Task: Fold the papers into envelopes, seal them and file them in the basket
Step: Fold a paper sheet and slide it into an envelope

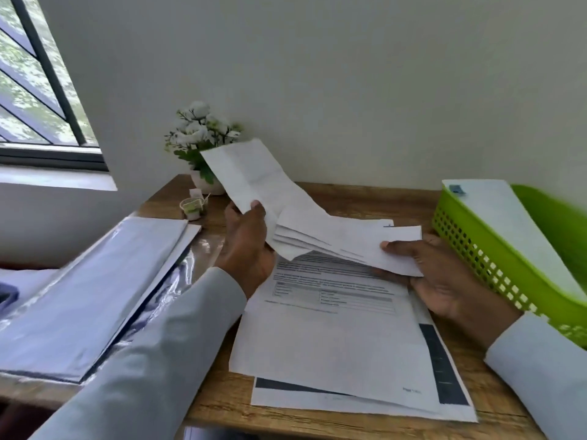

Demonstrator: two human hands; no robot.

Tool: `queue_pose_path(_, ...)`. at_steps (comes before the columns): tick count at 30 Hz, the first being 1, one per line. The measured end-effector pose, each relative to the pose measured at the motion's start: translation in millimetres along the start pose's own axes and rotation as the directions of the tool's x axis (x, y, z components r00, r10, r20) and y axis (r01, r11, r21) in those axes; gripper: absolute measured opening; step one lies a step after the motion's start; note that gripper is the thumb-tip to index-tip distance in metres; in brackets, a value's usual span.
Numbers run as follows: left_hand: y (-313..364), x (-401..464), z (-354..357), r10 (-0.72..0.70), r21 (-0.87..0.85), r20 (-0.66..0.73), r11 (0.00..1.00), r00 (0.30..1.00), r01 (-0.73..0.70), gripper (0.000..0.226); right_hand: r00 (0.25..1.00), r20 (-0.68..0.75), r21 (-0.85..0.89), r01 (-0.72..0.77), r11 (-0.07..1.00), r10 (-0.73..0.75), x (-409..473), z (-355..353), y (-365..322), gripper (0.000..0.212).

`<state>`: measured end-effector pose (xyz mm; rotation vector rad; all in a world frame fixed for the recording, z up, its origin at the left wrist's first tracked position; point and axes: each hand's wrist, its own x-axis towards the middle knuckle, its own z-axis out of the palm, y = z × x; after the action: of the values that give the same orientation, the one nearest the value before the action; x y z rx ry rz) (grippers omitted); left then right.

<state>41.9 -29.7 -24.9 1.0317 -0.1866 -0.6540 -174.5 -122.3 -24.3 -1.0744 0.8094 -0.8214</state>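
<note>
My left hand [246,239] pinches the near edge of a creased white sheet [251,173] that is lifted and partly unfolded above the desk. My right hand [435,274] holds the right end of a bundle of folded white papers [343,241], thumb on top, fingers beneath. The lifted sheet runs down into that bundle. Below them a stack of printed papers [333,350] lies flat on the wooden desk [216,404]. A green perforated basket [495,258] stands at the right with a white envelope [508,223] leaning inside it.
A clear plastic folder with papers [85,296] lies at the left of the desk. A small potted plant with white flowers [203,141] stands at the back by the wall. A tape roll [192,207] sits near it. A window is at the upper left.
</note>
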Motion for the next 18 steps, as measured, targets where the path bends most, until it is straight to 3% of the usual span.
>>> queue_pose_path(5, 0, -16, 6, -0.229, 0.028, 0.215, 0.973, 0.949, 0.229, 0.025, 0.999, 0.029, 0.068, -0.045, 0.997, 0.043, 2, 5, -1, 0.028)
queue_pose_path(8, -4, -18, 4, -0.276, 0.040, 0.248, 0.961, 0.929, 0.275, 0.032, 0.999, 0.014, 0.048, -0.050, 0.998, 0.050, 2, 3, 1, 0.028)
queue_pose_path(13, 3, -4, -1, -0.162, -0.046, 0.183, 0.984, 0.970, 0.173, 0.036, 0.999, -0.018, -0.238, 0.032, 0.971, -0.037, -2, -5, 2, 0.033)
queue_pose_path(18, 22, 0, -1, 0.058, -0.157, 0.010, 0.986, 0.998, -0.055, 0.032, 0.984, 0.051, -0.559, 0.169, 0.812, -0.170, -6, -4, -2, 0.037)
